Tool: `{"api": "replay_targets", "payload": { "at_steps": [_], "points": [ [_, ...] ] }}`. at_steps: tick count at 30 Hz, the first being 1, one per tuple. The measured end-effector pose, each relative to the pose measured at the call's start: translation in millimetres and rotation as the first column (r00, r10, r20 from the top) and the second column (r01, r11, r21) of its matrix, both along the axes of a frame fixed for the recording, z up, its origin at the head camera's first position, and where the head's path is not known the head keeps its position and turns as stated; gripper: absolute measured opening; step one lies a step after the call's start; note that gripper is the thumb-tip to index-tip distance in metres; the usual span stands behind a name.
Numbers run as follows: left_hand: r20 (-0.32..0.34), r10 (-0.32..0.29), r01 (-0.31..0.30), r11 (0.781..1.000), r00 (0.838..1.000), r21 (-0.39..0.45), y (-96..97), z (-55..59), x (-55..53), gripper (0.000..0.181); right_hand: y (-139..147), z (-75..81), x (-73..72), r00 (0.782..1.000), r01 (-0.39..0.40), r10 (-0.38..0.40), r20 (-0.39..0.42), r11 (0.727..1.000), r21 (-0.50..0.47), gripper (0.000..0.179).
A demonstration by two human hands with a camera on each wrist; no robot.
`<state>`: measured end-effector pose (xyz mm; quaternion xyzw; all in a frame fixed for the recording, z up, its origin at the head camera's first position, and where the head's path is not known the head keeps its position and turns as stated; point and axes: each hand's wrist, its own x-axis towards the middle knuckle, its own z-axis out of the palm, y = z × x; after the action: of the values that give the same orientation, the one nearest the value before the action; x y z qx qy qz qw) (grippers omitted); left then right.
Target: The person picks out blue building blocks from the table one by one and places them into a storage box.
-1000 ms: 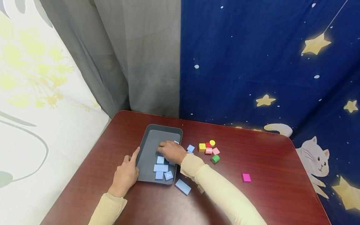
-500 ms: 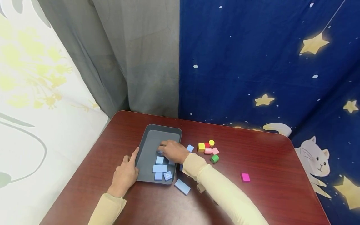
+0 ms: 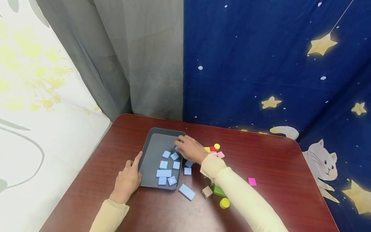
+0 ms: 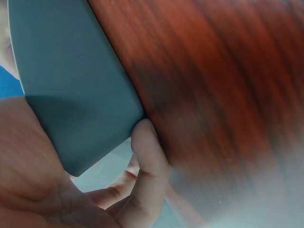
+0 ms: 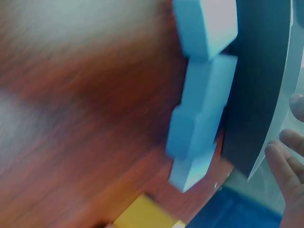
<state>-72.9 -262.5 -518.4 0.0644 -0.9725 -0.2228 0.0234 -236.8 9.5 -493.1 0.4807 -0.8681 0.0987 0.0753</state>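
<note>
A dark grey tray (image 3: 153, 154) holds several light blue blocks (image 3: 163, 173), flat squares and one long piece. My left hand (image 3: 127, 177) grips the tray's near left corner, index finger straight along the rim; the left wrist view shows curled fingers (image 4: 149, 152) against the tray wall. My right hand (image 3: 191, 148) reaches over the far right rim, fingertips at a small blue block (image 3: 176, 148) inside. Whether they pinch it is hidden. In the right wrist view its fingers (image 5: 282, 168) are bent above the rim, and blue blocks (image 5: 209, 85) line the tray's outer wall.
Right of the tray lie a blue cube (image 3: 187, 171) and a long blue block (image 3: 186, 192). Nearer are a wooden cube (image 3: 207, 192), a yellow cylinder (image 3: 224, 203) and a green block (image 3: 219, 190). Pink, red and yellow pieces sit behind my right forearm; a magenta block (image 3: 252, 181) lies farther right.
My right hand has moved right and away from me, from the tray's middle to its far right rim. Blue blocks it covered now show. The left hand keeps its hold.
</note>
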Motion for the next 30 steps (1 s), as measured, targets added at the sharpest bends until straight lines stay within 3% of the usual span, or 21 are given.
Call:
{"api": "replay_targets", "payload": {
  "at_steps": [10, 21, 30],
  "points": [
    [0.026, 0.012, -0.012, 1.000, 1.000, 0.005, -1.6, 3.3, -2.1, 0.088, 40.9, -5.8, -10.0, 0.996, 0.086, -0.086, 0.025, 0.996, 0.012, 0.029],
    [0.021, 0.007, -0.007, 1.000, 1.000, 0.008, -1.1, 3.8, -0.7, 0.087, 65.3, -17.5, -8.8, 0.998, 0.060, -0.061, 0.008, 0.998, 0.033, 0.023],
    [0.015, 0.002, -0.002, 1.000, 1.000, 0.007, 0.4, 2.5, -0.1, 0.086, 67.6, -20.4, -3.6, 0.998, 0.062, -0.062, 0.004, 0.993, 0.103, 0.033]
  ]
}}
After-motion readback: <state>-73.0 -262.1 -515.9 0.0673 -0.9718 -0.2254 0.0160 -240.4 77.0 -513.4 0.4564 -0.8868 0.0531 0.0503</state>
